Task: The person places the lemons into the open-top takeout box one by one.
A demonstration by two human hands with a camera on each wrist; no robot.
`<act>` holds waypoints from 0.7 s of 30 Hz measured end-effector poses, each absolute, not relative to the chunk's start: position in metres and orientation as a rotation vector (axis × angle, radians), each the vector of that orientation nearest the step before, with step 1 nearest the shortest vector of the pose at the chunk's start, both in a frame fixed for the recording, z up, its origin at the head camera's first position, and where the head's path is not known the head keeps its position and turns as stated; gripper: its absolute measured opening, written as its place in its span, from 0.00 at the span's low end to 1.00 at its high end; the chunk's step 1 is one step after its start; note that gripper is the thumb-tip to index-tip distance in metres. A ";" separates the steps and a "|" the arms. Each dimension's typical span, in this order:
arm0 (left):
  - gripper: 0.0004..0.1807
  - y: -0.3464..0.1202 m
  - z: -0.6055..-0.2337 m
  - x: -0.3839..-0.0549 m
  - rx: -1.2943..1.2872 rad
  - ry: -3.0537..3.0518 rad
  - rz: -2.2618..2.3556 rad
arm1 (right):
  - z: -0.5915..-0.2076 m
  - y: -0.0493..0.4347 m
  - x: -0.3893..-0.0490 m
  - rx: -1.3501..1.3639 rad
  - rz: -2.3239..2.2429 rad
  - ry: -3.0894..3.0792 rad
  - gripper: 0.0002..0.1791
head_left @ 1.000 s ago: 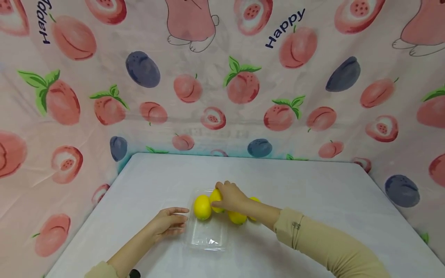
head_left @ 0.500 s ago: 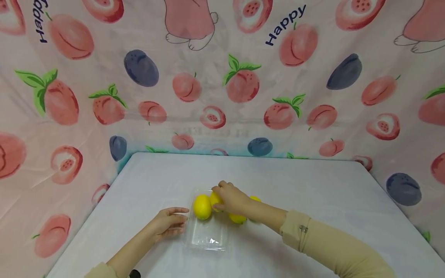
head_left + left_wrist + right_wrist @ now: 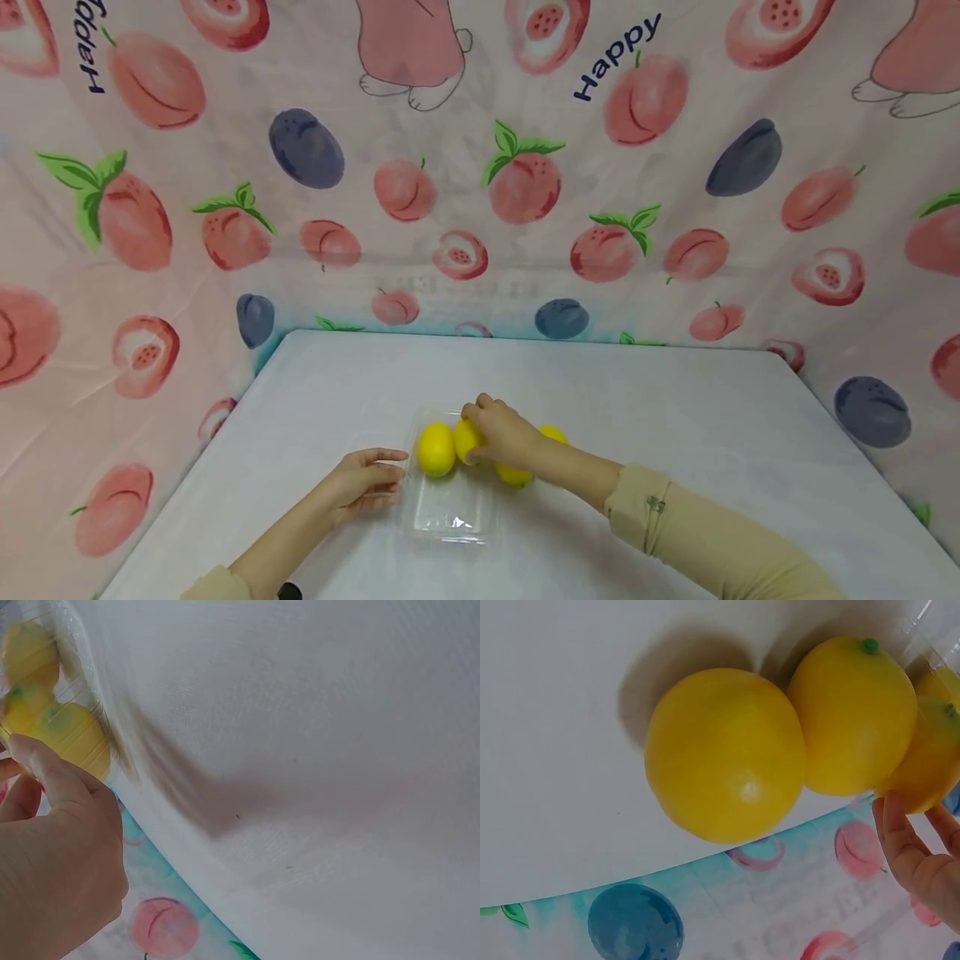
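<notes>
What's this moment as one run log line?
right hand: holds lemon at clear tray | left hand: at tray's left edge | another lemon: in tray | two lemons: outside, right

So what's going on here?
A person's right hand is holding a lemon at the far end of a clear tray, beside another lemon already in it. Their left hand is at the tray's left edge; can't tell whether it's touching. A third lemon and a fourth sit on the table, right of the tray.
</notes>
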State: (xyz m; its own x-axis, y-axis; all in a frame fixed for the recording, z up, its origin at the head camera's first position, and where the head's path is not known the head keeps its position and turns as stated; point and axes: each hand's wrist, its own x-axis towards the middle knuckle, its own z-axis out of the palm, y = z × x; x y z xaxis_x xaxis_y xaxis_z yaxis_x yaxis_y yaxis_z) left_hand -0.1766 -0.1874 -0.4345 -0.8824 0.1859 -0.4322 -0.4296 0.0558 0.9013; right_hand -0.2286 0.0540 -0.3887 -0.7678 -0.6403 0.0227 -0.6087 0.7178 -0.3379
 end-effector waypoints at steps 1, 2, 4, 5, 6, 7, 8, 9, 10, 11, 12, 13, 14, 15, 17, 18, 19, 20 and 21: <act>0.24 -0.187 -0.434 -0.176 -0.245 1.908 1.878 | -0.389 0.054 -0.228 -1.029 -0.480 2.831 0.25; 0.24 -0.187 -0.434 -0.176 -0.247 1.912 1.876 | -0.390 0.053 -0.228 -1.027 -0.459 2.840 0.25; 0.25 -0.188 -0.433 -0.176 -0.245 1.915 1.874 | -0.391 0.052 -0.227 -1.027 -0.411 2.855 0.24; 0.24 -0.187 -0.434 -0.175 -0.244 1.917 1.874 | -0.392 0.051 -0.227 -1.020 -0.392 2.858 0.24; 0.24 -0.187 -0.434 -0.175 -0.246 1.918 1.873 | -0.393 0.051 -0.226 -1.020 -0.382 2.856 0.24; 0.24 -0.187 -0.434 -0.175 -0.249 1.922 1.873 | -0.394 0.050 -0.226 -1.017 -0.372 2.853 0.24; 0.24 -0.187 -0.434 -0.175 -0.252 1.925 1.873 | -0.395 0.049 -0.226 -1.016 -0.366 2.850 0.24; 0.24 -0.187 -0.434 -0.175 -0.257 1.928 1.875 | -0.396 0.049 -0.226 -1.013 -0.356 2.848 0.24; 0.24 -0.187 -0.434 -0.175 -0.263 1.931 1.877 | -0.397 0.048 -0.226 -1.008 -0.351 2.846 0.24; 0.23 -0.187 -0.434 -0.176 -0.268 1.934 1.881 | -0.398 0.047 -0.226 -1.005 -0.350 2.845 0.24; 0.23 -0.186 -0.434 -0.176 -0.271 1.935 1.883 | -0.399 0.046 -0.226 -1.001 -0.349 2.843 0.24; 0.23 -0.186 -0.434 -0.176 -0.271 1.934 1.886 | -0.400 0.045 -0.226 -0.996 -0.345 2.844 0.24; 0.23 -0.186 -0.434 -0.176 -0.269 1.933 1.887 | -0.401 0.045 -0.226 -0.993 -0.339 2.848 0.24; 0.23 -0.186 -0.434 -0.176 -0.268 1.931 1.890 | -0.401 0.044 -0.226 -0.994 -0.327 2.853 0.24; 0.23 -0.186 -0.434 -0.176 -0.268 1.932 1.888 | -0.402 0.043 -0.226 -0.991 -0.317 2.855 0.25; 0.23 -0.186 -0.434 -0.176 -0.270 1.933 1.885 | -0.402 0.043 -0.226 -0.987 -0.313 2.854 0.25; 0.23 -0.186 -0.434 -0.176 -0.265 1.936 1.883 | -0.402 0.042 -0.226 -0.980 -0.311 2.855 0.24; 0.23 -0.185 -0.434 -0.176 -0.261 1.942 1.879 | -0.402 0.042 -0.226 -0.966 -0.316 2.855 0.24; 0.23 -0.185 -0.434 -0.176 -0.254 1.945 1.878 | -0.402 0.042 -0.226 -0.949 -0.324 2.855 0.24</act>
State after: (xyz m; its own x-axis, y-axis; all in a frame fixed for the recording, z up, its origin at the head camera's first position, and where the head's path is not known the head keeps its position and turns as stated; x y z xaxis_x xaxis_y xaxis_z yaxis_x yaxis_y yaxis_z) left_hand -0.1760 -0.1851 -0.4344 -0.8940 0.1577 -0.4195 -0.4137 0.0697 0.9078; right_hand -0.2261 0.0423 -0.4016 -0.7970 -0.6025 -0.0420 -0.5777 0.7808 -0.2379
